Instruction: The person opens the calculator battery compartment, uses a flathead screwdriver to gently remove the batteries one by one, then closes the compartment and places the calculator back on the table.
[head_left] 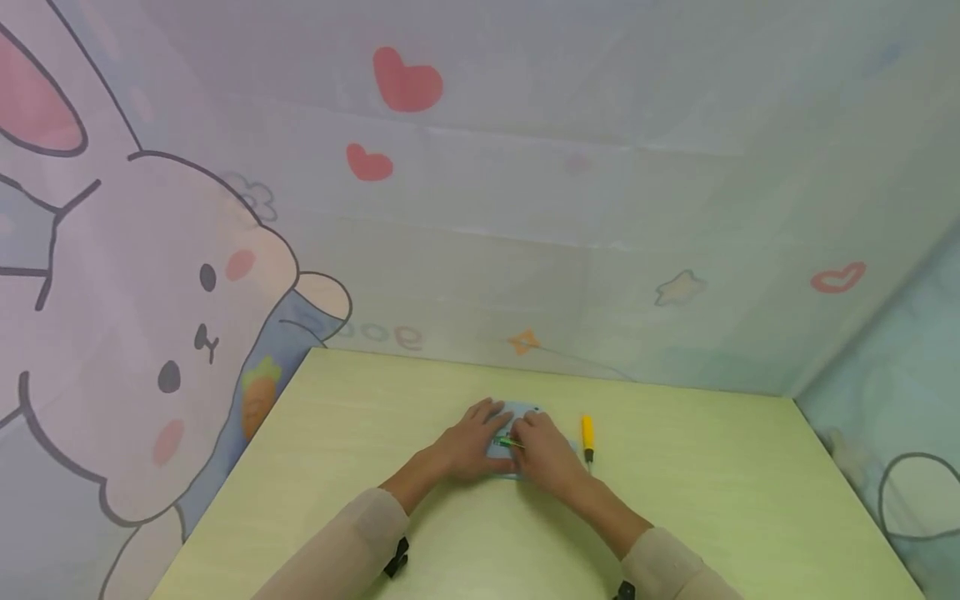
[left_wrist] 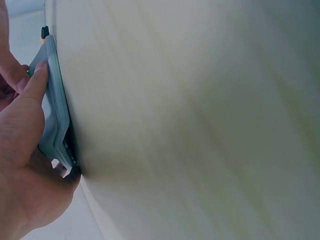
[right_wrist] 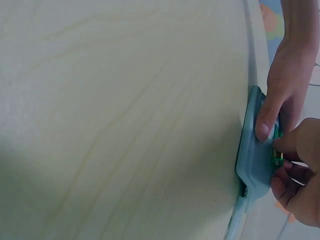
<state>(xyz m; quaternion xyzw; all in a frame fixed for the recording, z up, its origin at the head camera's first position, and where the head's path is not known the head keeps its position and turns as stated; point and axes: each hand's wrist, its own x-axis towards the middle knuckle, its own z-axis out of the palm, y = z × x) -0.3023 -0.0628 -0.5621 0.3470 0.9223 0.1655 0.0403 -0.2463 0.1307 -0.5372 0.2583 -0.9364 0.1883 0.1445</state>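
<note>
A light blue flat plastic case (head_left: pixel 517 408) lies on the table, partly hidden under both hands. My left hand (head_left: pixel 471 442) holds it from the left, with the thumb (left_wrist: pixel 39 82) along its near side and the fingers spread over the far left part. My right hand (head_left: pixel 545 450) is over the right part of the case, pinching a small green cylinder that looks like a battery (right_wrist: pixel 277 159) between thumb and fingers. The green piece sits right at the case's upper face. To the right lies a screwdriver (head_left: pixel 588 433) with a yellow handle and black collar.
The pale yellow-green table (head_left: pixel 712 475) ends at a back edge against a printed cloth (head_left: pixel 525 208) with a rabbit and hearts. Another cloth wall (head_left: pixel 900 417) stands along the right side.
</note>
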